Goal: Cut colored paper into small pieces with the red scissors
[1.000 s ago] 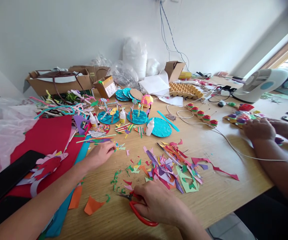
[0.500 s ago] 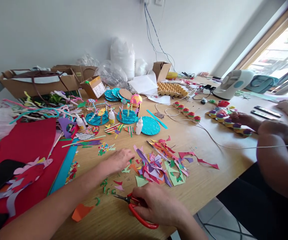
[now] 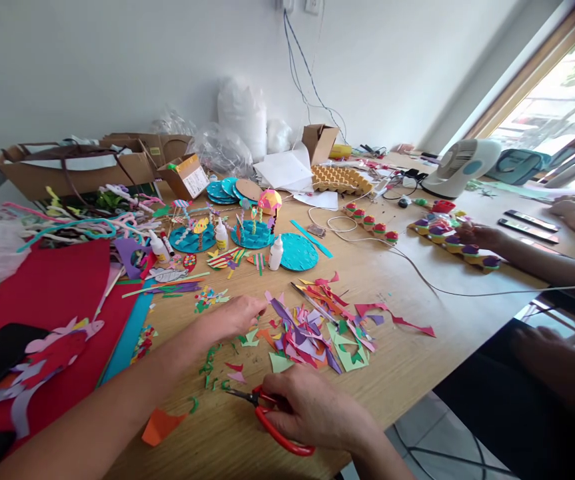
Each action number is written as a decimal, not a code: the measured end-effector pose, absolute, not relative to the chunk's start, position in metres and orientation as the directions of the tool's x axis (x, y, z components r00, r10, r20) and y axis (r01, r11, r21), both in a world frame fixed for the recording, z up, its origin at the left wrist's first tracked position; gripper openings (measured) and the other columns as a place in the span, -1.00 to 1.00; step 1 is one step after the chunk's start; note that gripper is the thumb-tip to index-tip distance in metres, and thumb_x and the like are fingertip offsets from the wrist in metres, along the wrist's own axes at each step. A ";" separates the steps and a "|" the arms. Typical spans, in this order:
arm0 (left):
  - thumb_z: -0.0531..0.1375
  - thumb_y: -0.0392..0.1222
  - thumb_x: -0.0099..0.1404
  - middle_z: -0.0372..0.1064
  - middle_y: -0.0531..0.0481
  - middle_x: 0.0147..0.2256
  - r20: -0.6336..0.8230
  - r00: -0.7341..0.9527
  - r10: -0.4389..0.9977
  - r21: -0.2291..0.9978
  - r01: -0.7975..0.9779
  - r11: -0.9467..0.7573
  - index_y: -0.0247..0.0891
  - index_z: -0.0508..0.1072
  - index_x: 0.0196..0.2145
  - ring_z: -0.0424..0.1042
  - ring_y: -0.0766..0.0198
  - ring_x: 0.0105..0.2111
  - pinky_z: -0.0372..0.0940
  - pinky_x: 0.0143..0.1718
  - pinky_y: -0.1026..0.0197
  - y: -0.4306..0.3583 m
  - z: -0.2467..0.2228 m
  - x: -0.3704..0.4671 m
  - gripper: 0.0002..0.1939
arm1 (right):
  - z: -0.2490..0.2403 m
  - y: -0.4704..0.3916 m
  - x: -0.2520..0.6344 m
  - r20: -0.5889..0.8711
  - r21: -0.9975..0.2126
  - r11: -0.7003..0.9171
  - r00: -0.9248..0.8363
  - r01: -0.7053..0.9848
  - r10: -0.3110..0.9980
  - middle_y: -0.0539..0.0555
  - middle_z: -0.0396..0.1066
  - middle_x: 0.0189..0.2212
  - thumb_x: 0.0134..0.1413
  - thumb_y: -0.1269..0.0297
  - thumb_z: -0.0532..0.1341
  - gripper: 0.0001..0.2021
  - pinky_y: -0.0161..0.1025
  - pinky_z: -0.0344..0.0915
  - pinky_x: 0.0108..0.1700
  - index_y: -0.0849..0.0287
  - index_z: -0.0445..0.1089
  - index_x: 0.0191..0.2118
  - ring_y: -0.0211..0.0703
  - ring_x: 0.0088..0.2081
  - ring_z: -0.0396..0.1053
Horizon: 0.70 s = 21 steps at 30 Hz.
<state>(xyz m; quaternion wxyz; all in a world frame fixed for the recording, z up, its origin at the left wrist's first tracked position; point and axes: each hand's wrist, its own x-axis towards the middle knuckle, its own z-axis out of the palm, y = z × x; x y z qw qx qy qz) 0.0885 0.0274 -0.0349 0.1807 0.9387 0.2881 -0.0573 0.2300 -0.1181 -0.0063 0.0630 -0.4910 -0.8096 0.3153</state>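
Observation:
My right hand point(image 3: 312, 407) is wrapped round the red handles of a pair of scissors point(image 3: 282, 433), whose dark blades point left over the wood near the front edge. My left hand point(image 3: 237, 315) reaches in from the left, fingers pressed together and pointing down at the left side of a heap of coloured paper scraps point(image 3: 307, 330); what its fingertips hold, if anything, is hidden. Small green curls point(image 3: 208, 363) lie below that hand. An orange paper piece point(image 3: 161, 427) rests at the lower left, beneath my left forearm.
Glue bottles point(image 3: 276, 253) and blue discs point(image 3: 298, 252) stand behind the scraps. Red sheets point(image 3: 67, 287) cover the left side. A white cable point(image 3: 447, 293) crosses the table. Another person's hand point(image 3: 480, 235) touches a painted egg-carton strip point(image 3: 457, 245) at right.
My hands keep nearly the same pose, with the scissors still in my right. At the right, another person's arm has dropped from the table edge toward the lap.

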 end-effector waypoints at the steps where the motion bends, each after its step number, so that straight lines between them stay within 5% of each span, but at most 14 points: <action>1: 0.08 -0.40 0.13 0.44 -0.05 -0.32 -0.208 0.829 0.520 0.305 0.560 -0.770 -0.25 0.37 -0.32 0.39 0.19 -0.33 0.22 -0.36 0.26 0.028 -0.036 0.087 -0.84 | -0.006 -0.118 0.230 -0.204 -0.569 0.323 -0.511 0.756 0.835 -0.07 0.28 -0.61 0.00 0.31 0.11 -0.88 -0.40 -0.12 -0.57 0.17 0.37 -0.43 -0.38 -0.61 0.03; 15: 0.10 -0.41 0.07 0.41 -0.08 -0.35 -0.209 0.834 0.511 0.364 0.552 -0.751 -0.26 0.38 -0.44 0.37 0.15 -0.33 0.21 -0.35 0.23 0.026 -0.033 0.088 -0.88 | -0.007 -0.117 0.229 -0.184 -0.570 0.346 -0.526 0.745 0.830 -0.08 0.26 -0.61 0.02 0.30 0.10 -0.87 -0.40 -0.12 -0.57 0.17 0.35 -0.43 -0.38 -0.61 0.03; 21: 0.07 -0.38 0.07 0.36 0.04 -0.49 -0.159 0.793 0.589 0.510 0.576 -0.638 -0.26 0.38 -0.48 0.31 0.26 -0.47 0.15 -0.45 0.29 0.028 -0.028 0.080 -0.88 | -0.010 -0.113 0.237 -0.154 -0.726 0.216 -0.461 0.653 0.874 -0.11 0.11 -0.62 0.08 0.24 0.08 -0.80 -0.40 -0.10 -0.55 0.19 0.22 -0.50 -0.38 -0.58 0.01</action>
